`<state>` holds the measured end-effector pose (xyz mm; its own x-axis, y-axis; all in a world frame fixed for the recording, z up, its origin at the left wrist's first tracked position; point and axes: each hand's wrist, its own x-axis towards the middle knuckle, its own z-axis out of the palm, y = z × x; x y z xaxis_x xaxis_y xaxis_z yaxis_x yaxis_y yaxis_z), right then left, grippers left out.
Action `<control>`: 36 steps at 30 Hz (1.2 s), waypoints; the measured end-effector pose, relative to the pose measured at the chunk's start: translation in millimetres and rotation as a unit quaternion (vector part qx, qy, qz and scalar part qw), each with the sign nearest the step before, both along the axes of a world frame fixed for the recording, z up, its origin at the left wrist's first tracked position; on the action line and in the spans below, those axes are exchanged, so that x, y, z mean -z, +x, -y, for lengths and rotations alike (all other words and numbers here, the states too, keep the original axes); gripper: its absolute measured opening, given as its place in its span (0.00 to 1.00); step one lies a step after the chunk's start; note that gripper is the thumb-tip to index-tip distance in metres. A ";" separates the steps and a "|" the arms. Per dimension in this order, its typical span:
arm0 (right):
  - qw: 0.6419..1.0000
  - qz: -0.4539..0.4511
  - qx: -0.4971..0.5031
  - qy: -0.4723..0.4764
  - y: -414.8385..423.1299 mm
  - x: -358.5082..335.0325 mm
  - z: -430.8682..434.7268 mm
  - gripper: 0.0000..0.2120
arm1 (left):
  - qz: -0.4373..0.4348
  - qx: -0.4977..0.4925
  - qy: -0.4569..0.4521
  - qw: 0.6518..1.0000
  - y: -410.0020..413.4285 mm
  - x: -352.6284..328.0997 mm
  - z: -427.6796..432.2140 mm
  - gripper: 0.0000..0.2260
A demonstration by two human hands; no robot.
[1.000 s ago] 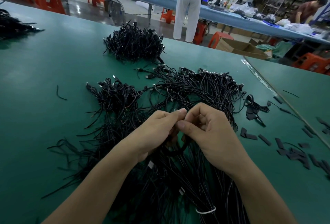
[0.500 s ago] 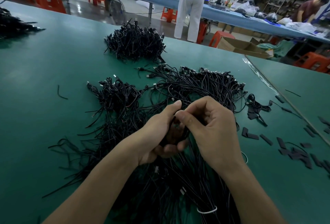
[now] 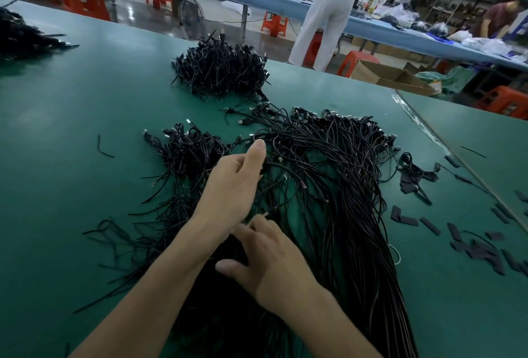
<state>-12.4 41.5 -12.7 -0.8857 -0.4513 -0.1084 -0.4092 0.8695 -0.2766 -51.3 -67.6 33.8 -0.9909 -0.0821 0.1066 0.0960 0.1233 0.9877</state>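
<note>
Over the loose black cables (image 3: 328, 186) on the green surface (image 3: 71, 129), hands have split: left hand (image 3: 231, 186) reaches toward the coiled-cable heap (image 3: 188, 149), fingers hidden, I can't tell; right hand (image 3: 268, 260) splayed on cables. Coiling step probably done.

Dim, cool light lies evenly on the green table (image 3: 71, 129), with soft shadows under the black cables (image 3: 328, 157) and pale glare patches on the shiny floor (image 3: 130, 12). The wide lens bends the table's edges, and the far blue workbench (image 3: 285, 0) looks soft and smeared.
</note>
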 end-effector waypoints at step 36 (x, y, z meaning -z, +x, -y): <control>0.925 0.157 0.199 -0.283 -11.0 -5.0 11.1 0.19 | 0.045 0.012 0.085 0.995 -2.8 -9.7 6.1 0.25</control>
